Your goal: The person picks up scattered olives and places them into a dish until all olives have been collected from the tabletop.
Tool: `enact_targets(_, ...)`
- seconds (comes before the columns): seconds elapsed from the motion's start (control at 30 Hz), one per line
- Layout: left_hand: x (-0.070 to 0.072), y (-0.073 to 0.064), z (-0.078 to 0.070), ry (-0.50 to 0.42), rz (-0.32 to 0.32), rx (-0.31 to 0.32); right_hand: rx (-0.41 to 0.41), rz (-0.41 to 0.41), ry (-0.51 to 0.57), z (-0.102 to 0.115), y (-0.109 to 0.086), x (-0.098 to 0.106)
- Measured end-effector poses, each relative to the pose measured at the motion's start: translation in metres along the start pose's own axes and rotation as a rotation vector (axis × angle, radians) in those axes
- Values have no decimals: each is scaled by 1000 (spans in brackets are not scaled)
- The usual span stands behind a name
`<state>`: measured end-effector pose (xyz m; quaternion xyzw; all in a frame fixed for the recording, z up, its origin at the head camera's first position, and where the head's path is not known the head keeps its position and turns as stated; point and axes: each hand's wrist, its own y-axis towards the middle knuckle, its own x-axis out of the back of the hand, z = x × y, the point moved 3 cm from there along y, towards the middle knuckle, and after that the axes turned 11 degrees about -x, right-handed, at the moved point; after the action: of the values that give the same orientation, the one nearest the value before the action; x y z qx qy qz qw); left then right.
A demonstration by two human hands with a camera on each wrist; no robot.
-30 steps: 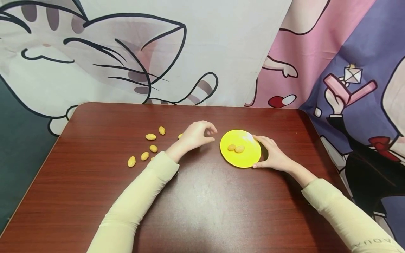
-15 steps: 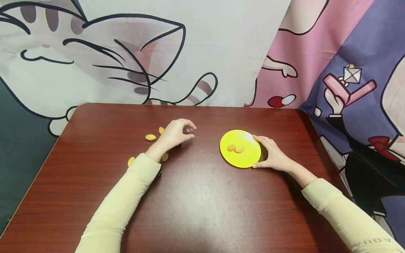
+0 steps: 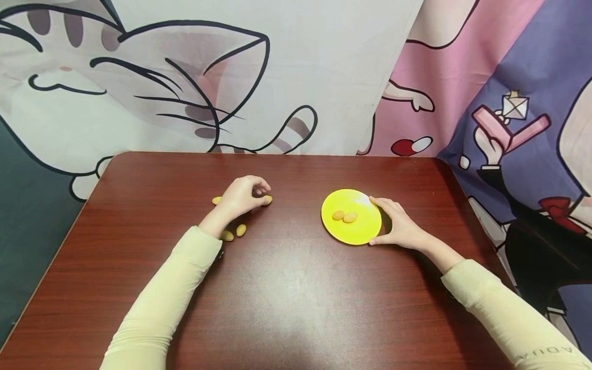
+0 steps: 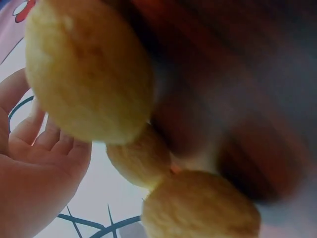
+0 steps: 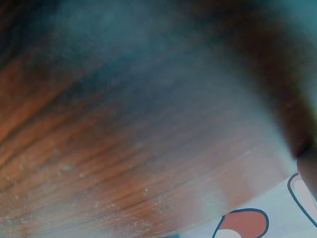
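Observation:
My left hand (image 3: 241, 197) is over the left part of the table, with its thumb tip touching a small yellow oval piece (image 3: 269, 199) and its fingers bent loosely above. More such pieces lie around that wrist: a yellow oval (image 3: 226, 236), another yellow oval (image 3: 241, 230) and one (image 3: 216, 200) partly behind the hand. In the left wrist view, a large near oval (image 4: 89, 69) has a rough surface. A round yellow plate (image 3: 350, 234) carries two ovals (image 3: 344, 216). On its right rim, my right hand (image 3: 400, 226) holds the plate between thumb and fingers.
The brown wooden table (image 3: 296, 308) has rounded far corners. Behind it hangs a white cloth (image 3: 347, 67) with a cat drawing. A pink and purple printed cloth (image 3: 467, 67) hangs at the right. The right wrist view shows mostly blurred tabletop (image 5: 124, 163).
My left hand has moved left from beside the plate, back to the scattered yellow ovals, and its thumb now reaches one. The right hand and the plate have stayed in place.

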<state>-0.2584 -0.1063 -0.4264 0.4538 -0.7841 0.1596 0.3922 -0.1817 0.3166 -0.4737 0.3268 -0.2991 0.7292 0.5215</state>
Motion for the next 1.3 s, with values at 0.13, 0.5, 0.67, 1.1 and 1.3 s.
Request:
enact_targets(0.13,0,0,4,31,26,0,-9,4,-4,0,0,0)
enact_targets(0.5,-3,0,7,58,82,-2,-20,11,-1,1,-1,1)
enact_targets(0.67,-3,0,7,62,87,-1,-19,11,-2,0,-1,0)
enact_targets(1.1,-3,0,5,44,79,-3,-22,13,4,3,-1,1)
enact_targets(1.3,-6,5,-2,37,68,-11,-16,10,6,2,-1,1)
